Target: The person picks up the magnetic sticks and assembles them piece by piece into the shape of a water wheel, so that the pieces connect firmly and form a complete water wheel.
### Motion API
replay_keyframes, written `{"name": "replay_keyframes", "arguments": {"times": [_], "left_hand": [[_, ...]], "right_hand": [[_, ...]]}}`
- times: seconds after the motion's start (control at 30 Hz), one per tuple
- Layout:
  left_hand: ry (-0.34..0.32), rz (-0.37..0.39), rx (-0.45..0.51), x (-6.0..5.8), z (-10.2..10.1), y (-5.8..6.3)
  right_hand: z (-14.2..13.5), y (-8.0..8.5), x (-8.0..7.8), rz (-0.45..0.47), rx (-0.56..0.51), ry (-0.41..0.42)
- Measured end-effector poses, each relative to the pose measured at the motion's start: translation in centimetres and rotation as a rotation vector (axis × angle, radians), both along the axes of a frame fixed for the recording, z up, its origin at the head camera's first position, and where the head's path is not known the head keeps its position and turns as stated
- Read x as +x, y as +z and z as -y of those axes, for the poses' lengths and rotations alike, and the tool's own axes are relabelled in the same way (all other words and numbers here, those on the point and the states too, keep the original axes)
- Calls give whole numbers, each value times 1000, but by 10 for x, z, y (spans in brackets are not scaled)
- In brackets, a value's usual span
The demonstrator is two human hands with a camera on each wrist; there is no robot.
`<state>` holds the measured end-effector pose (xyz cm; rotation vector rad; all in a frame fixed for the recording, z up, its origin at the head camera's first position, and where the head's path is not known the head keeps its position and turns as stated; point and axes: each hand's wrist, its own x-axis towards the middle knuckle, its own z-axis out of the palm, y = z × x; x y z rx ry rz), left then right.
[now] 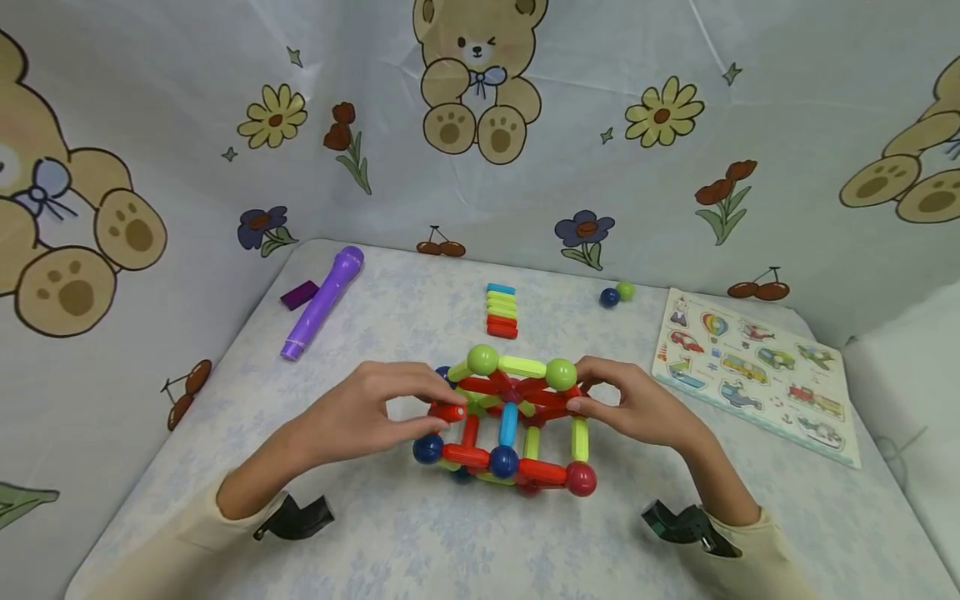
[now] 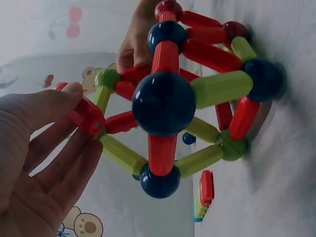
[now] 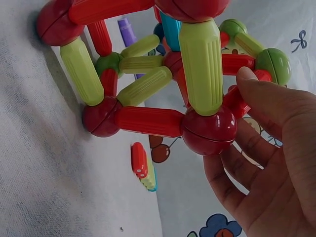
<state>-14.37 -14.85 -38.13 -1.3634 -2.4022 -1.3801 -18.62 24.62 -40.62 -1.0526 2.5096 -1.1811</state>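
A frame of magnetic rods and balls [image 1: 510, 423] stands on the table in the head view, in red, light green and blue. At its left side my left hand [image 1: 352, 412] pinches a loose-ended red rod [image 1: 447, 412] between thumb and fingers. The left wrist view shows that red rod [image 2: 88, 116] close by the frame's upper edge. My right hand [image 1: 637, 404] grips the frame's upper right side. In the right wrist view its thumb lies on a red rod [image 3: 237, 102], and its fingertips are right at a red ball [image 3: 210, 131].
Behind the frame lies a row of several spare rods [image 1: 502, 310]. Farther back are a dark blue ball [image 1: 609, 297] and a green ball [image 1: 626, 291]. A purple toy microphone [image 1: 324, 302] and a small purple block [image 1: 299, 295] lie left, a picture board [image 1: 757, 371] right.
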Motion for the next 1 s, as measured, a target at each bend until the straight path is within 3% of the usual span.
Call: {"name": "replay_keyframes", "arguments": {"times": [0.2,1.0], "left_hand": [[-63,7,-14,13,-5,-12],[-45,101,-27,17,-6,-25]], "right_hand": [[0,-2,-1,-8,-7,1],[-1,-2,-1,9,-18,6]]}}
